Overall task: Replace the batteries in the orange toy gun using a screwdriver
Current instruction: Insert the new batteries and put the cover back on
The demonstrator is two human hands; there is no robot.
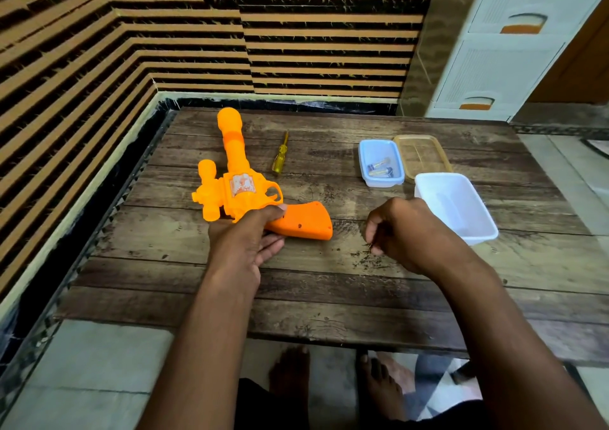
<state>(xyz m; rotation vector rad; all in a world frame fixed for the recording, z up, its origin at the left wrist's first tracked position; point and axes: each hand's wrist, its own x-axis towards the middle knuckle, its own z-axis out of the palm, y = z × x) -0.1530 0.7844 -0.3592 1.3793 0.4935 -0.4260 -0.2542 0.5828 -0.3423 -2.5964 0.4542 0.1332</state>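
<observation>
The orange toy gun [237,182] lies flat on the wooden table [329,284], barrel pointing away from me. My left hand [245,235] holds it at the grip, thumb on top and fingers under the handle. A yellow-handled screwdriver [280,156] lies just right of the barrel, untouched. My right hand [402,231] hovers low over the table to the right of the gun's grip, fingers curled, pinching something tiny and dark that looks like a screw [369,245]. A small blue box [364,165] holds batteries [379,167].
A yellowish lid [425,156] lies beside the blue box. A larger white tub [456,205] stands right of my right hand. Striped walls close in the far and left sides. A white drawer cabinet [504,43] stands at the back right. My bare feet show under the table's near edge.
</observation>
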